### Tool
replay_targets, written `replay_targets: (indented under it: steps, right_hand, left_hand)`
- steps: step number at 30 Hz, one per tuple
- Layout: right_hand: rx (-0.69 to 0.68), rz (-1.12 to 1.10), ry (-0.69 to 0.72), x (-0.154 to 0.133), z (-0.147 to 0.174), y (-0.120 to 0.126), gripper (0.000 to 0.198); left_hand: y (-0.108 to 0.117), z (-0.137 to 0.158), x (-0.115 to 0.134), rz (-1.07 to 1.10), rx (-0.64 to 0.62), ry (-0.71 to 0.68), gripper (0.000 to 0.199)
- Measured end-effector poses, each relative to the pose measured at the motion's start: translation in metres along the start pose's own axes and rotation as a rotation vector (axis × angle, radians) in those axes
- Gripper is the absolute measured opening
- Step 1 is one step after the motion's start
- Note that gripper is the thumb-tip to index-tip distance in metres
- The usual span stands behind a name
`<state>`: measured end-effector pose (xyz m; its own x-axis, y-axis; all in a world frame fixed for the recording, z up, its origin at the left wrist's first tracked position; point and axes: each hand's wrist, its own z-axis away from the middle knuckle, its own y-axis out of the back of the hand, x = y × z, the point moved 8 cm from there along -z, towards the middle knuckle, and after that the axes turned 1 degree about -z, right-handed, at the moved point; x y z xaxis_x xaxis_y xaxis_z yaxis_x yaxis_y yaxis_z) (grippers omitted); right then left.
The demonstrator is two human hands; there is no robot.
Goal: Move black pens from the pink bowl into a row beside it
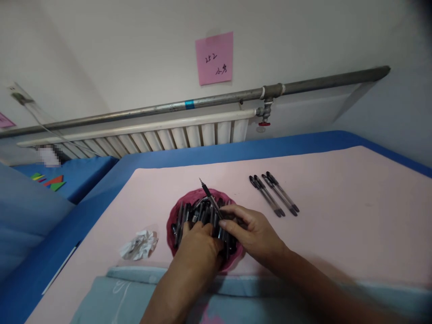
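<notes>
A pink scalloped basket (171, 208) stands on the pink table cover, filled with a jumble of black pens (199, 211). My right hand (253, 229) is closed at the basket's right side, pinching an uncapped pen (211, 198) between thumb and fingers. That pen tilts up to the left, its bare tip beyond the basket's far rim. My left hand (200, 245) reaches down into the basket, fingers bent among the pens. Its fingertips are hidden, so I cannot tell whether it grips anything. Several capped pens (275, 193) lie side by side on the cover, right of the basket.
A crumpled white paper (139, 245) lies left of the basket. Light blue patterned cloth (135, 292) borders the near edge. Behind the blue table rim (209, 150) are a radiator (189, 135), a metal pipe (145, 110) and a pink note (215, 58). Coloured pieces (56, 181) lie at far left.
</notes>
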<state>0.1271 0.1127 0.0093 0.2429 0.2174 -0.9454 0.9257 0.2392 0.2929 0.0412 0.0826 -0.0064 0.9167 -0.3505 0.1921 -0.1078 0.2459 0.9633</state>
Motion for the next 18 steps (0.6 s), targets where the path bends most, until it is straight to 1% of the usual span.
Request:
replay_targets:
  steps: [5,7,8,10,11,13,16,18]
  right_hand:
    - [-0.006,-0.065,-0.044,0.004,0.0,0.001,0.022]
    - [0.005,-0.132,-0.065,0.006,0.0,0.004,0.022]
    - [0.007,-0.178,-0.083,0.008,-0.001,0.005,0.022]
    - [-0.004,-0.274,-0.135,0.012,-0.001,0.005,0.024]
    - [-0.014,-0.313,-0.16,0.013,-0.001,0.005,0.025]
    - [-0.033,-0.352,-0.169,0.013,-0.001,0.005,0.026]
    - [-0.063,-0.315,-0.093,0.004,-0.001,0.005,0.025]
    - [-0.09,-0.234,-0.026,-0.003,0.001,0.003,0.023]
  left_hand:
    - [-0.002,-0.004,0.003,0.05,0.045,-0.015,0.019]
    - [0.001,-0.003,0.002,0.142,0.049,-0.036,0.017]
    - [0.005,-0.001,0.001,0.22,0.054,-0.055,0.015]
    - [0.015,0.002,-0.004,0.469,0.082,-0.077,0.013]
    - [0.021,0.003,-0.011,0.608,0.12,-0.048,0.014]
    - [0.026,0.005,-0.029,0.912,0.18,0.072,0.014]
    - [0.021,0.008,-0.049,1.396,0.235,0.226,0.013]
    - [0.019,0.01,-0.06,1.633,0.316,0.301,0.015]
